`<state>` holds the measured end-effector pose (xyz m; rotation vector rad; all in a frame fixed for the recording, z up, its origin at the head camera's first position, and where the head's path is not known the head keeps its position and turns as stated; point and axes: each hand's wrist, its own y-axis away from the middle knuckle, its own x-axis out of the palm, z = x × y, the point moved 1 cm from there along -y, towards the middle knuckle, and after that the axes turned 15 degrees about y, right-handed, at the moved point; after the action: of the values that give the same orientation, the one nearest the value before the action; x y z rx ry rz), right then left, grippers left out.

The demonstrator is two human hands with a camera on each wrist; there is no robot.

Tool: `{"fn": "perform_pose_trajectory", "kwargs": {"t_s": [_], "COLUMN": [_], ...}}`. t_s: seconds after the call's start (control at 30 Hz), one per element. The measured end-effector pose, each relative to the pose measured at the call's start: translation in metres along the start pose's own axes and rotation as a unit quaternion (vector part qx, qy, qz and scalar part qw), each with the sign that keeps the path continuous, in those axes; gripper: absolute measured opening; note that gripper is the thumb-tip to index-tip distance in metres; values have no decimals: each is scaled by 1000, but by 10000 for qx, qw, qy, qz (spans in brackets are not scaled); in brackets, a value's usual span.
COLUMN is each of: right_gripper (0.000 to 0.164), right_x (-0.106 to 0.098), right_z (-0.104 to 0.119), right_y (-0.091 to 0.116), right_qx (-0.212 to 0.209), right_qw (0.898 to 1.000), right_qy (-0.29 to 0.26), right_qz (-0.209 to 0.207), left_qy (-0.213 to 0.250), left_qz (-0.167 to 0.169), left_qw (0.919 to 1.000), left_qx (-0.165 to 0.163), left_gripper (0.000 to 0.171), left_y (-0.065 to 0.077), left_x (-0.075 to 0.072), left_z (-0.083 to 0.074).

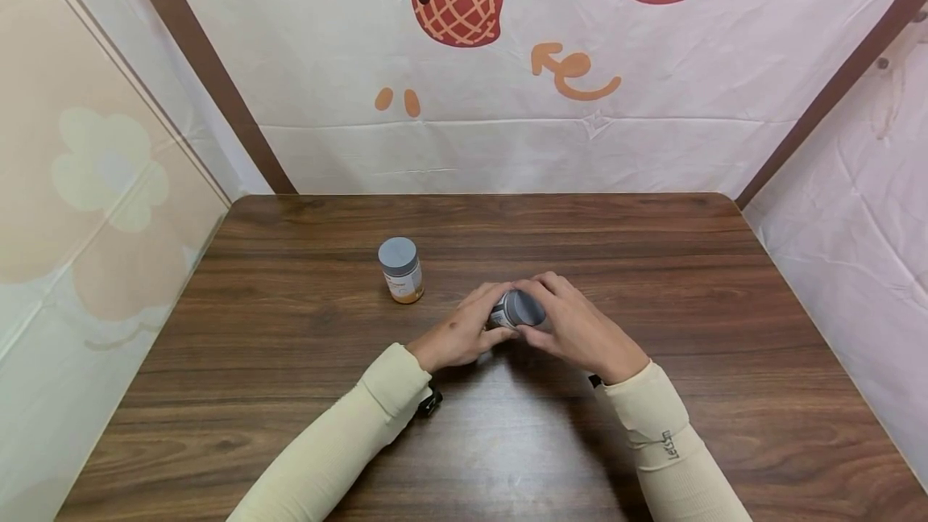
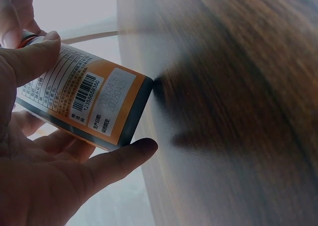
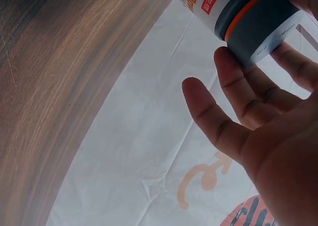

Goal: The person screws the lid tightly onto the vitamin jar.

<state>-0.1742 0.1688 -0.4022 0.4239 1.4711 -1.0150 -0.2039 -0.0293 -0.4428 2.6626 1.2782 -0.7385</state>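
Note:
A supplement jar with a grey lid (image 1: 526,309) is tilted between both hands near the middle of the table, its lid end toward the right. My left hand (image 1: 464,330) grips the jar's body (image 2: 82,89), where a barcode and an orange label show in the left wrist view. On the lid (image 3: 261,27), the thumb and several fingers of my right hand (image 1: 580,330) hold from both sides, while one finger sticks out free in the right wrist view. An orange ring shows at the lid's lower edge. The jar's bottom corner is close to the tabletop; contact is unclear.
Another jar (image 1: 401,272), grey-lidded with an orange base, stands upright to the left and farther back on the brown wooden table (image 1: 304,321). A printed white cloth (image 1: 493,143) hangs behind the far edge, with more cloth along both sides.

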Motion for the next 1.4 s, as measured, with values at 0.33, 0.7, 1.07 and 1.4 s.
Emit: {"fn": "perform_pose_trajectory", "kwargs": {"t_s": [0.33,0.7,1.07,1.4], "right_gripper": [68,65,53,53], "right_x": [-1,-2,1,2], "right_z": [0,-1,0,1], "right_y": [-1,0,-1,0], "right_qx": [-29,-416,-172,71], "right_qw": [9998,9987,9996,9998], "right_qy": [181,278,192,159], "right_qz": [0,-25,-149,-32], "left_qy": [-37,46,40,10], "left_qz": [-15,-21,-22,-15], "left_qw": [10000,9998,9998,9999], "left_qx": [-29,-205,-170,-127], "left_gripper": [60,61,60,61], "left_y": [1,0,0,1], "left_x": [0,0,0,0], "left_z": [0,1,2,2]}}
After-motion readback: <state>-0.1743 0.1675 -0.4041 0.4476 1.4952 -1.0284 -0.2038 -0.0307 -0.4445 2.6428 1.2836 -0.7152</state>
